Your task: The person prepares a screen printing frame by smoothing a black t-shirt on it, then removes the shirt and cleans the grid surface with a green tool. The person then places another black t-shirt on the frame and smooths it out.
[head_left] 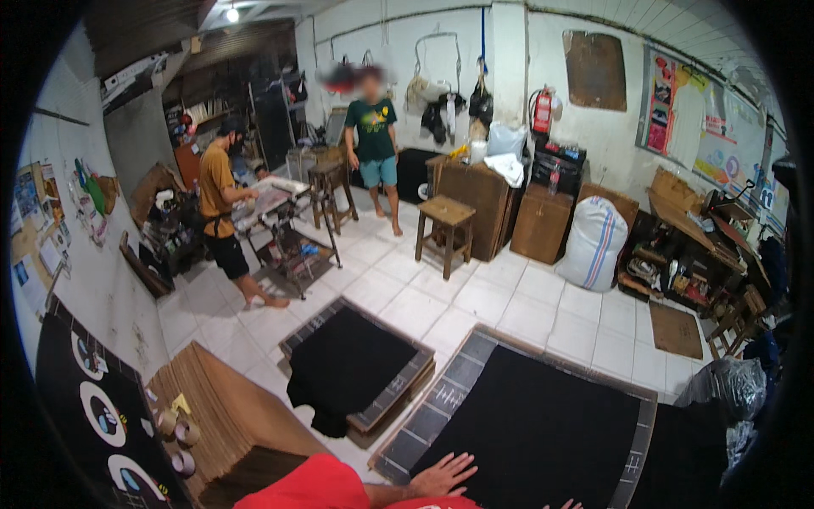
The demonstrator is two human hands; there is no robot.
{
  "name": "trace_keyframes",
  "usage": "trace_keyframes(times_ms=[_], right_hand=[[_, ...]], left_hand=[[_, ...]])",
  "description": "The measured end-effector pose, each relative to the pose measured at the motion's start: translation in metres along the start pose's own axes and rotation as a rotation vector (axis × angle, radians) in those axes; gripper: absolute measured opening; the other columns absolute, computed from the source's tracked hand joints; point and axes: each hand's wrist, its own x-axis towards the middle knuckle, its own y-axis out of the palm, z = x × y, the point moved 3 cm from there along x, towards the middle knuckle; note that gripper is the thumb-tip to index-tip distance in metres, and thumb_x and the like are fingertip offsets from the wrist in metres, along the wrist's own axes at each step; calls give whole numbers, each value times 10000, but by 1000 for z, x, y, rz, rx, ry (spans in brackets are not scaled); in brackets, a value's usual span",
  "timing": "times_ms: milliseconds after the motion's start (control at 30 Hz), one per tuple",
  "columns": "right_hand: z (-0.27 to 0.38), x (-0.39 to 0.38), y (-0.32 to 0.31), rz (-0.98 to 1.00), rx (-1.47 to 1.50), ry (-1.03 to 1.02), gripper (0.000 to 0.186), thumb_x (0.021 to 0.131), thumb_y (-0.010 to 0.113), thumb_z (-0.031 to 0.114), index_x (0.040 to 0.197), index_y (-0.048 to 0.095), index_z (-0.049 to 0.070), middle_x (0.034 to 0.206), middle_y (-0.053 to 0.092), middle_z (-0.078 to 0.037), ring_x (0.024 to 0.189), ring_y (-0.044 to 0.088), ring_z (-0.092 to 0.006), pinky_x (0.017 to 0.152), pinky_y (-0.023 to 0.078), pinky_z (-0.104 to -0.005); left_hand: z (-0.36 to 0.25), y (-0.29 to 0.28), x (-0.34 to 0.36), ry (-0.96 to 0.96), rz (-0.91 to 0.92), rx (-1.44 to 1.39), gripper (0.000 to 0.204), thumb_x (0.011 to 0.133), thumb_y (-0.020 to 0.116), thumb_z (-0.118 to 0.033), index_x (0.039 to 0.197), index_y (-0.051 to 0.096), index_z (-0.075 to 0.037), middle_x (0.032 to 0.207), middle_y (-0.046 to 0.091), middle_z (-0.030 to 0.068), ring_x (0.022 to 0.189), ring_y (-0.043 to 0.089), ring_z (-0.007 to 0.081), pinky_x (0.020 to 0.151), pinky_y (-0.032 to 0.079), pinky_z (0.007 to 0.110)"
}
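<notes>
Tape rolls [176,434] rest on the stacked cardboard sheets [225,407] at left. A black garment [343,369] lies draped over the smaller board. The left hand [443,475] lies flat, fingers spread, on the black fabric [543,428] covering the large board; smoothing appears underway. The right hand [566,505] barely shows; its state cannot be told. A white sack [593,242] stands full.

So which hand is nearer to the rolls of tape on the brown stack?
Left. The left hand lies flat on the black cloth, nearer the tape rolls; the right hand barely shows, farther right.
</notes>
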Motion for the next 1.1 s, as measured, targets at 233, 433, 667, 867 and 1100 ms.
trace_keyframes(times_ms=[233, 433, 667, 867, 1100], right_hand=[[0, 0, 6, 27, 10, -1, 672, 1064, 616, 469, 1583, 519, 54, 1620, 503, -246, 1530, 450, -433, 1234, 355, -608], [0, 1, 7, 7, 4, -4, 669, 1064, 609, 481, 1570, 536, 49, 1607, 516, -244, 1520, 456, -440, 1230, 360, -608], [0, -1, 6, 16, 21, 18, 665, 1058, 626, 468, 1569, 533, 53, 1604, 522, -237, 1518, 455, -443, 1229, 361, -608], [0, 0, 3, -8, 26, 6, 661, 1054, 636, 464, 1573, 529, 68, 1595, 529, -235, 1514, 462, -436, 1219, 367, -612], [-2, 1, 1, 54, 44, 33, 671, 1039, 653, 452, 1574, 524, 68, 1603, 522, -234, 1521, 454, -436, 1223, 361, -618]], left_hand=[[2, -2, 2, -6, -11, -65, 712, 1118, 507, -468, 1684, 335, -72, 1759, 267, 223, 1655, 223, 351, 1337, 187, 543], [2, 0, 2, -1, -11, -57, 709, 1121, 501, -468, 1684, 330, -72, 1757, 262, 232, 1655, 218, 359, 1337, 184, 551], [3, 0, 2, -7, 41, -38, 712, 1124, 490, -473, 1688, 325, -73, 1760, 260, 227, 1657, 213, 353, 1341, 175, 546], [2, -3, 1, -10, 1, -30, 711, 1120, 494, -478, 1685, 340, -74, 1768, 250, 219, 1662, 205, 341, 1340, 175, 542], [1, -4, 3, -5, -1, -43, 717, 1123, 475, -498, 1687, 342, -77, 1777, 234, 214, 1667, 189, 335, 1342, 164, 537]])
